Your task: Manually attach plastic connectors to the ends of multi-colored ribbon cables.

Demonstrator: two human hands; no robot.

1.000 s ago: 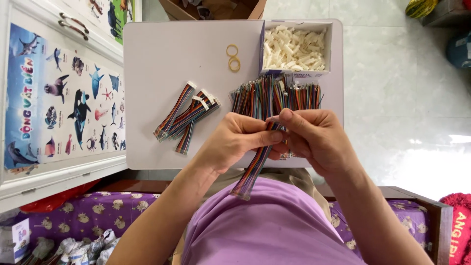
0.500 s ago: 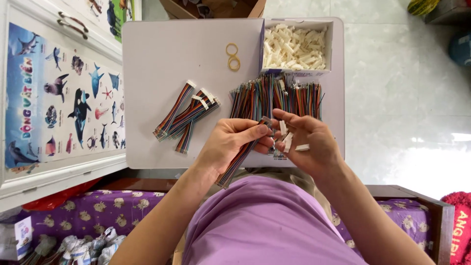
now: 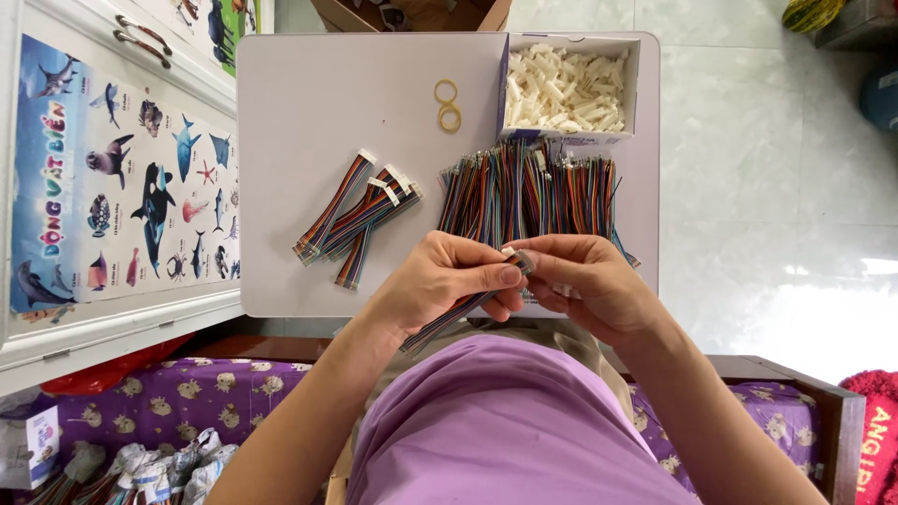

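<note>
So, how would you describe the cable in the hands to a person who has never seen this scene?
Start at the white table and come to its near edge, where the left hand and right hand meet. The rainbow ribbon cable runs between them. Unlike the cable piles on the table, it is lifted off the surface.

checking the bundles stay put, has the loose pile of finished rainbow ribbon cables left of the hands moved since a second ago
No. The finished rainbow ribbon cables with white plugs lie as before, below and left of the two yellow rubber bands on the white table.

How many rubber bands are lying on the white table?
2. Both rubber bands lie on the table just left of the box of white connectors: one farther from the person, the other touching it on the near side. None seem hidden.
</note>
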